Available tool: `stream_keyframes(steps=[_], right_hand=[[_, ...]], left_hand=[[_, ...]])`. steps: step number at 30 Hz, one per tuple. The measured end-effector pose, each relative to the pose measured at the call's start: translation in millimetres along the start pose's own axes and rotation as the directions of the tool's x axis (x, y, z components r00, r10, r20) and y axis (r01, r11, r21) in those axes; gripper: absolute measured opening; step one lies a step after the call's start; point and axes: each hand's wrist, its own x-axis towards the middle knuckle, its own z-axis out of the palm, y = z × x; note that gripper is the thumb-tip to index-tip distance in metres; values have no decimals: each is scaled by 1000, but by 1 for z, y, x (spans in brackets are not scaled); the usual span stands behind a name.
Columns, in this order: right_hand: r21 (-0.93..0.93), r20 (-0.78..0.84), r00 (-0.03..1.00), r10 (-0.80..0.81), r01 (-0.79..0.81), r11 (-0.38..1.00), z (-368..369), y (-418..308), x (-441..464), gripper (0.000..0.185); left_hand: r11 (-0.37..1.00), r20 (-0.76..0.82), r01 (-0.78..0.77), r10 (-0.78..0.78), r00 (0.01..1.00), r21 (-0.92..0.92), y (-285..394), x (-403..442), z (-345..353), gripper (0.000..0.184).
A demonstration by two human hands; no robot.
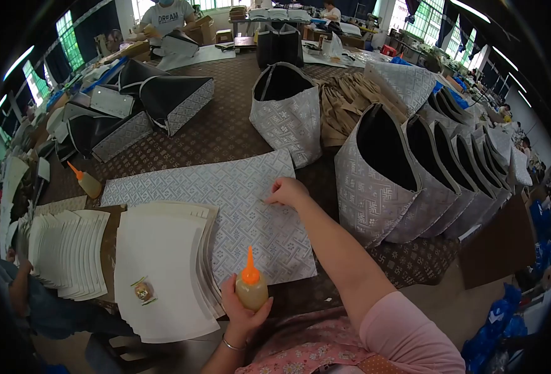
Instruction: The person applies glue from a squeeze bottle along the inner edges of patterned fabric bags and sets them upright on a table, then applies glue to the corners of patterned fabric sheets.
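My left hand (245, 315) is wrapped round a glue bottle (251, 290) with an orange nozzle pointing up, near the table's front edge. My right hand (286, 191) is over the right part of a silver patterned sheet (244, 218) that lies flat, its fingers pinched together at the surface. Whatever is between those fingertips is too small to make out. Left of the bottle lies a stack of white curved sheets (163, 249), with a small wrapped item (143, 290) on top.
Silver bags with black linings (375, 181) stand in a row at the right. Another bag (288, 118) stands beyond the sheet, beside brown paper (350, 103). Black and silver pieces (182, 103) lie back left. A second bottle (88, 184) stands left. Other people work around the room.
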Motion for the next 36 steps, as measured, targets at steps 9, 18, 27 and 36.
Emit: stream_keyframes(steps=[9,18,27,36], right_hand=[[-212,-227,974,15,-65,975,13,-13,-14,43],[-128,-158,957,-243,224,966,20,27,-1,21],[-621,-231,756,-613,370,691,67,62,-160,54],[-596,-67,842,-535,396,698,74,105,-274,68]], left_hand=[[1000,-17,-11,11,1000,23,0,-1,1,92],[989,-94,45,-59,994,-142,3,2,5,87],[939,-10,112,-122,993,-324,26,15,-1,94],[841,-160,195,-314,936,-505,68,58,25,96]])
